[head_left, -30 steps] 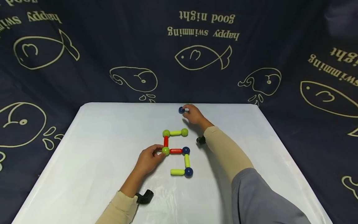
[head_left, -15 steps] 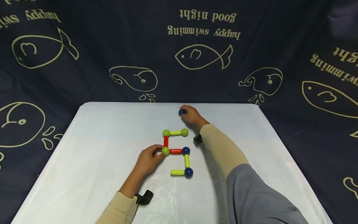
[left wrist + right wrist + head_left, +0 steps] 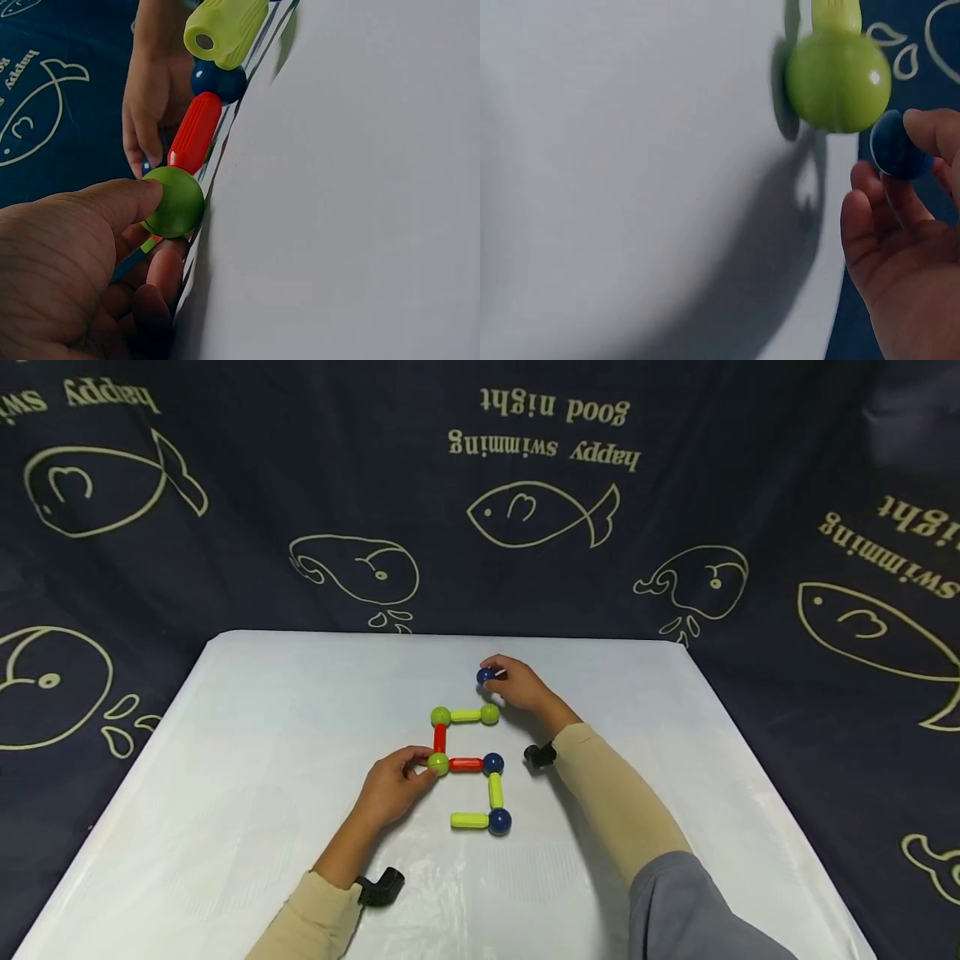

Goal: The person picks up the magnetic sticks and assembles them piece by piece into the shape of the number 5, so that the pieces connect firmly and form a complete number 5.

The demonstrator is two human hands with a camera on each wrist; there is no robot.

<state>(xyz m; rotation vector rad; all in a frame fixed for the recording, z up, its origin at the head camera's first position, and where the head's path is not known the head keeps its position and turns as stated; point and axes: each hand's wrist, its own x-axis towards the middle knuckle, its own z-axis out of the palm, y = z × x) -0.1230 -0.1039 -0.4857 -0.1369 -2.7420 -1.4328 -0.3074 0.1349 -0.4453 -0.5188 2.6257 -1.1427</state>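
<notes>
In the head view, a zigzag of magnetic sticks and balls lies on the white table. My left hand (image 3: 393,787) pinches its middle-left green ball (image 3: 438,764) between thumb and fingers, which the left wrist view shows closely. From that ball one red stick (image 3: 439,739) runs to a far green ball (image 3: 440,717), another red stick (image 3: 467,765) to a blue ball (image 3: 492,764). My right hand (image 3: 521,683) holds a separate blue ball (image 3: 897,148) between thumb and fingers, just beyond the end green ball (image 3: 489,714). In the right wrist view, these two balls appear close together; contact is unclear.
A yellow-green stick (image 3: 496,791) leads to a near blue ball (image 3: 499,822), where another yellow-green stick (image 3: 470,820) points left with a free end. A further yellow-green stick (image 3: 466,716) joins the far green balls. Dark printed cloth (image 3: 360,460) hangs behind the table (image 3: 285,710).
My right hand has brought the held blue ball nearer, from the table's far edge towards the end green ball. My left hand keeps its pinch; the view has shifted slightly.
</notes>
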